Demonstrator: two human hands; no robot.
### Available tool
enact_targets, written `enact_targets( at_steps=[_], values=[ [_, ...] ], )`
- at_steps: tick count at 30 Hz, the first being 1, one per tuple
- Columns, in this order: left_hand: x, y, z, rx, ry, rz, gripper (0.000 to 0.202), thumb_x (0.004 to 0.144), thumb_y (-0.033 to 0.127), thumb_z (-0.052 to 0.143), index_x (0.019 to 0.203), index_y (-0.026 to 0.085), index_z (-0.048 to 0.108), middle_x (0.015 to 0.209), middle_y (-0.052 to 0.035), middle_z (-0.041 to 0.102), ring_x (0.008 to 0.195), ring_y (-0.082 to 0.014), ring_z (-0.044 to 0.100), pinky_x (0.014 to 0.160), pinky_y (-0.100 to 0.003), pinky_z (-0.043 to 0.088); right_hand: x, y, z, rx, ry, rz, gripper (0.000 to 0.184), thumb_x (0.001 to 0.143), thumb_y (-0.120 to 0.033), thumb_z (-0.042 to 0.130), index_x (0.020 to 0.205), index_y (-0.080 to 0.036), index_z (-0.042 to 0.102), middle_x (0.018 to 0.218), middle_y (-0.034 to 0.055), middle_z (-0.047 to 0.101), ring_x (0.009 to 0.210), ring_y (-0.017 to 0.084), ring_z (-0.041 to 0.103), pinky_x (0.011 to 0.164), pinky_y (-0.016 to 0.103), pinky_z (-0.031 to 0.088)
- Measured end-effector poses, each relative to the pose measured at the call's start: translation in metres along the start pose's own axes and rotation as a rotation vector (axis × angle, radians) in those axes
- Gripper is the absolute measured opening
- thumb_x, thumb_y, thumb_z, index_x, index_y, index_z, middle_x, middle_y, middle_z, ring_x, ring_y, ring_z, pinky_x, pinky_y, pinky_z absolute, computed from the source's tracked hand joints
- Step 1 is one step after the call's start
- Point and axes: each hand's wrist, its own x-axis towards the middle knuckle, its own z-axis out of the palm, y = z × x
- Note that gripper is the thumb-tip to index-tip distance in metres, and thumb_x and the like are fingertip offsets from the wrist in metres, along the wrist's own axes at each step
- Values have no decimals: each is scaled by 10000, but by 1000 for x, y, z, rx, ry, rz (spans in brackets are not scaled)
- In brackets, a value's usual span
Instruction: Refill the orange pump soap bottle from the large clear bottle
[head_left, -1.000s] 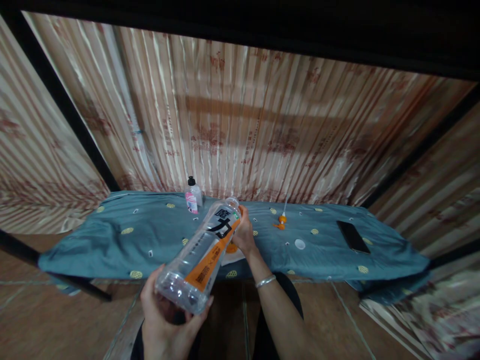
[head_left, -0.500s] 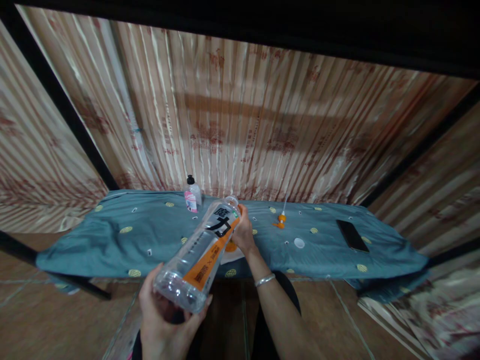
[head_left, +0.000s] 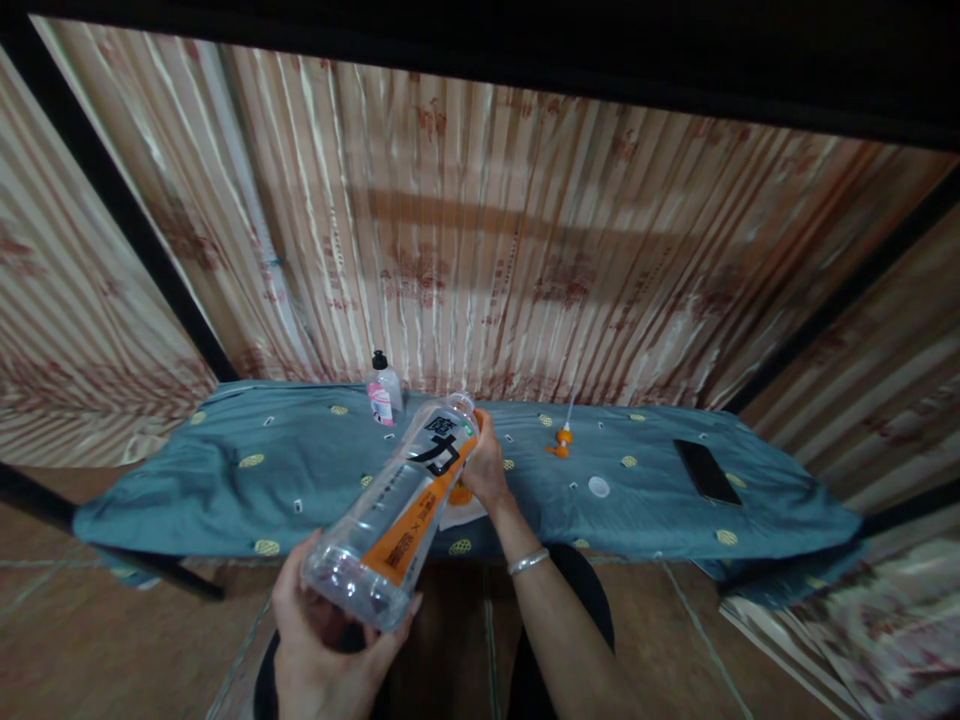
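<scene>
Viewed from my station, the large clear bottle [head_left: 394, 510] is in both hands, in front of the near edge of the patterned blue-green sheet [head_left: 225, 480]. It is tilted, base toward the wearer, neck away and slightly right, with its orange label facing the camera

1. Left hand [head_left: 319, 635]: the fingers are curled partway, opened to the width of the base, which they cup from below and the side, with the thumb at the opposite corner. I judge that this grip carries the wide end and keeps the bottle from sliding down

2. Right hand [head_left: 486, 465]: it is closed against the upper bottle near the neck. The bottle hides most of the fingertips, so I cannot tell how tightly they wrap. I take this grip to steady the narrow end and set the tilt

3. Surroundings: the small bottle [head_left: 381, 398] with a black cap stands upright near the curtain [head_left: 420, 230], probably on its flat base for stability. The orange pump head [head_left: 563, 438] lies with its tube pointing away; a pale disc [head_left: 598, 487] and a black phone [head_left: 706, 472] lie flat farther right, apart from the hands
</scene>
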Motion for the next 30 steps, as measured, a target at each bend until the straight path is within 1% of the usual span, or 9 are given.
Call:
enact_targets(
  at_steps=[4,8,14,17,19,23,26,28,30],
  values=[
    [-1,1,1,9,3,-5,982,554,447,1003,1413,296,551,1128,-49,738,781,-203,748,544,-246,567,0,1,1,27,7,-17,740,748,-287,852,1409,-214,529,1270,138,825,1178,348,811,1048,469,644],
    [-1,4,2,11,13,-11,962,565,421,988,1411,293,549,1103,-52,748,756,-198,733,529,-243,551,0,2,2,26,9,-19,717,754,-281,849,1395,-221,533,1292,135,819,1201,345,802,1072,479,633],
    [2,10,2,2,28,-27,995,498,447,1020,1376,290,581,1120,-54,739,797,-212,725,547,-261,571,-1,-1,1,-3,20,-3,681,790,-306,835,1399,-227,542,1286,132,816,1205,345,801,1065,471,633],
    [2,11,2,0,25,-40,1001,490,423,1017,1381,287,581,1082,-36,737,743,-189,698,515,-244,555,-2,-2,0,-1,21,16,705,786,-331,847,1414,-230,543,1287,128,816,1201,348,801,1059,473,636],
    [1,10,3,2,28,-35,989,497,411,1006,1381,284,578,1067,-27,737,709,-175,683,497,-236,544,-2,-3,0,19,18,10,707,783,-333,843,1415,-223,545,1296,133,814,1212,348,797,1066,471,633],
    [3,3,1,-22,25,-18,956,530,400,999,1377,310,565,1096,-25,744,787,-208,743,531,-244,577,-2,-4,-1,30,13,7,706,778,-321,837,1412,-214,547,1278,133,820,1193,345,804,1054,461,639],
    [9,-4,-5,1,-12,7,967,510,385,1013,1357,304,554,1091,-31,749,774,-219,758,527,-259,591,-2,-4,-2,22,11,13,681,790,-324,833,1403,-223,554,1252,121,828,1170,344,812,1040,459,645],
    [13,-9,-9,31,-41,20,999,483,408,1035,1347,296,547,1093,-38,754,761,-228,765,537,-281,606,-2,-6,-2,11,9,13,687,794,-327,836,1410,-217,553,1262,129,826,1177,353,810,1045,468,643],
    [14,-11,-11,47,-47,14,1010,490,442,1038,1358,295,543,1110,-48,758,774,-238,772,552,-297,617,-2,-7,-2,-7,-5,14,698,796,-331,842,1418,-209,551,1258,133,828,1170,359,813,1041,475,644]
  ],
)
